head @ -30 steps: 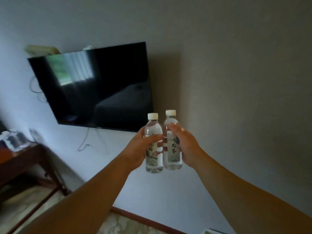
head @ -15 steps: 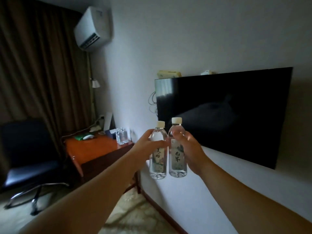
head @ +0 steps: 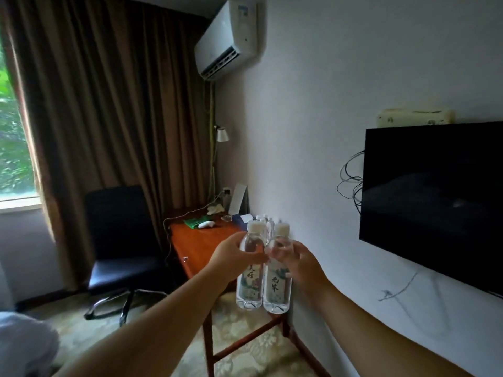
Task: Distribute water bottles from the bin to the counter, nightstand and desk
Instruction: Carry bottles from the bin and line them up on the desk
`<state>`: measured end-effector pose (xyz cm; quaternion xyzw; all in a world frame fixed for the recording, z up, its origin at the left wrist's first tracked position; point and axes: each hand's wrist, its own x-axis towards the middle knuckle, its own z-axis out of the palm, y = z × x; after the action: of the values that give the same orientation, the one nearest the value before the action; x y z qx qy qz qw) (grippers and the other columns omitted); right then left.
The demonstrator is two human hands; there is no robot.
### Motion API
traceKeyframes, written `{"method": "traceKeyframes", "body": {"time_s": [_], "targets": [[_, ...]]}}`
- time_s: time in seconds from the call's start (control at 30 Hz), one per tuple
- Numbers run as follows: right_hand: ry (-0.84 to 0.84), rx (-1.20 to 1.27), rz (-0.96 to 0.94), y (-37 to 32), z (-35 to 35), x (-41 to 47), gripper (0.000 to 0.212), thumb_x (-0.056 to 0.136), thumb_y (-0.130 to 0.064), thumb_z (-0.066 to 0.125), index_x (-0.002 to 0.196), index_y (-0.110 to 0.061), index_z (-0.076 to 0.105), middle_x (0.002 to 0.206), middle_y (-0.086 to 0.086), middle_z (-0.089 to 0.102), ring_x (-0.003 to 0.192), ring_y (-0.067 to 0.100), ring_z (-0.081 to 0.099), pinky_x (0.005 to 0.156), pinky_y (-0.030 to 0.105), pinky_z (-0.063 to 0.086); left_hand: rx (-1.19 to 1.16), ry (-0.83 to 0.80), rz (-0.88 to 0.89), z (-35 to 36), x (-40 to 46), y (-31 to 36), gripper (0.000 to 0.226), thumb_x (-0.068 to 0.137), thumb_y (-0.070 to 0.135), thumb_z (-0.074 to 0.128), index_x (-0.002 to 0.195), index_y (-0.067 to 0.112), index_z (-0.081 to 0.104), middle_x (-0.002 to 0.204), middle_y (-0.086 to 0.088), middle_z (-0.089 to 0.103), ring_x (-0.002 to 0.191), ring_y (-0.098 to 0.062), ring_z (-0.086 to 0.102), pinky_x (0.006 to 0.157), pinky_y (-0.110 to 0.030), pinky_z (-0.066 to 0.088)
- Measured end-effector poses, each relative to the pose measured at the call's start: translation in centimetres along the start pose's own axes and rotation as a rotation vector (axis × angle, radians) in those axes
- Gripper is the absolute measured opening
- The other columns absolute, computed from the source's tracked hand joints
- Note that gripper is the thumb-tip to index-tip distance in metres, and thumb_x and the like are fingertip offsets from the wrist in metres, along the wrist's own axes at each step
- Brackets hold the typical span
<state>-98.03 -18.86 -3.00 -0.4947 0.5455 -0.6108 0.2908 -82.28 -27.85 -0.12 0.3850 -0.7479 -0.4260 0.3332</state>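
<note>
Both hands are gripping bottles upright: my left hand [head: 231,257] is holding the left bottle [head: 250,270], my right hand [head: 298,263] the right bottle [head: 277,273] — touching side by side. I am judging the desk [head: 200,243] ahead, farther, slightly left — the left hand nearer.

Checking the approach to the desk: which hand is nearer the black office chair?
Left. The left hand, gripping one bottle, is on the office chair side; the right hand, gripping the other bottle, is toward the TV.
</note>
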Motion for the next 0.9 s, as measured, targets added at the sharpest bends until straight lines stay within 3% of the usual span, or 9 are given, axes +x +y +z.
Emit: {"method": "traceKeyframes", "body": {"time_s": [0.23, 0.33, 0.37, 0.43, 0.5, 0.67, 0.77, 0.83, 0.9], "targets": [[-0.101, -0.048, 0.018, 6.0, 3.0, 14.1, 0.02, 0.092, -0.036, 0.069, 0.099, -0.017, 0.074, 0.097, 0.002, 0.077, 0.09, 0.016, 0.074, 0.072, 0.031, 0.061, 0.05, 0.073, -0.082, -2.6, 12.5, -5.7, 0.041, 0.065, 0.028, 0.092, 0.092, 0.04, 0.064, 0.089, 0.013, 0.072, 0.079, -0.001, 0.069, 0.057, -0.012, 0.048], [-0.108, -0.071, 0.001, 8.2, 3.2, 19.9, 0.026, 0.085, -0.042, 0.075, 0.104, -0.025, 0.073, 0.095, -0.009, 0.076, 0.082, -0.002, 0.072, 0.062, 0.013, 0.056, 0.08, 0.119, -0.115, -3.4, 18.3, -7.3, 0.043, 0.064, 0.029, 0.093, 0.095, 0.039, 0.064, 0.09, 0.015, 0.071, 0.081, 0.001, 0.068, 0.058, -0.013, 0.047], [-0.118, -0.094, -0.002, 9.2, 3.4, 21.6, 0.035, 0.081, -0.048, 0.076, 0.107, -0.025, 0.072, 0.097, -0.009, 0.076, 0.084, -0.001, 0.072, 0.067, 0.016, 0.058, 0.095, 0.12, -0.128, -3.5, 20.0, -8.0, 0.044, 0.064, 0.029, 0.092, 0.095, 0.039, 0.064, 0.091, 0.014, 0.071, 0.082, 0.001, 0.067, 0.059, -0.014, 0.048], [-0.146, -0.101, 0.014, 11.2, 3.7, 25.2, 0.054, 0.07, -0.059, 0.077, 0.11, -0.023, 0.071, 0.104, -0.004, 0.076, 0.097, 0.011, 0.072, 0.085, 0.035, 0.06, 0.114, 0.11, -0.149, -3.6, 23.4, -9.5, 0.043, 0.064, 0.03, 0.092, 0.092, 0.042, 0.062, 0.091, 0.016, 0.07, 0.082, 0.001, 0.067, 0.059, -0.015, 0.048], [-0.165, -0.098, 0.049, 13.4, 4.0, 28.6, 0.057, 0.063, -0.07, 0.078, 0.105, -0.031, 0.073, 0.104, -0.004, 0.076, 0.099, 0.014, 0.072, 0.089, 0.042, 0.058, 0.135, 0.098, -0.155, -3.7, 26.8, -11.3, 0.042, 0.065, 0.031, 0.092, 0.086, 0.045, 0.059, 0.087, 0.019, 0.068, 0.079, 0.003, 0.065, 0.057, -0.014, 0.046], [-0.15, -0.131, 0.131, 19.3, 5.8, 35.7, 0.054, 0.051, -0.074, 0.082, 0.096, -0.044, 0.074, 0.103, -0.016, 0.076, 0.098, 0.007, 0.071, 0.087, 0.036, 0.058, 0.174, 0.006, -0.202, -4.1, 35.0, -17.4, 0.04, 0.063, 0.031, 0.093, 0.085, 0.044, 0.062, 0.087, 0.017, 0.071, 0.08, 0.0, 0.066, 0.059, -0.016, 0.048], [-0.1, -0.162, 0.173, 22.8, 6.9, 40.6, 0.053, 0.044, -0.077, 0.08, 0.091, -0.056, 0.071, 0.098, -0.028, 0.073, 0.094, -0.001, 0.068, 0.08, 0.026, 0.053, 0.172, -0.07, -0.209, -4.5, 41.0, -21.1, 0.04, 0.064, 0.031, 0.092, 0.093, 0.041, 0.066, 0.091, 0.014, 0.072, 0.083, -0.002, 0.068, 0.064, -0.02, 0.054], [-0.029, -0.179, 0.217, 25.1, 7.7, 43.8, 0.052, 0.045, -0.074, 0.083, 0.092, -0.056, 0.07, 0.096, -0.025, 0.074, 0.092, -0.003, 0.068, 0.081, 0.026, 0.052, 0.191, -0.112, -0.175, -4.8, 45.2, -23.4, 0.039, 0.066, 0.032, 0.091, 0.095, 0.038, 0.066, 0.092, 0.012, 0.072, 0.085, -0.005, 0.069, 0.068, -0.023, 0.057], [0.039, -0.196, 0.268, 27.0, 8.5, 46.8, 0.064, 0.044, -0.075, 0.083, 0.101, -0.047, 0.071, 0.1, -0.017, 0.075, 0.098, 0.004, 0.068, 0.089, 0.032, 0.054, 0.175, -0.142, -0.168, -5.2, 49.4, -25.3, 0.036, 0.066, 0.032, 0.09, 0.091, 0.039, 0.064, 0.091, 0.013, 0.071, 0.084, -0.005, 0.068, 0.065, -0.022, 0.057]]}}
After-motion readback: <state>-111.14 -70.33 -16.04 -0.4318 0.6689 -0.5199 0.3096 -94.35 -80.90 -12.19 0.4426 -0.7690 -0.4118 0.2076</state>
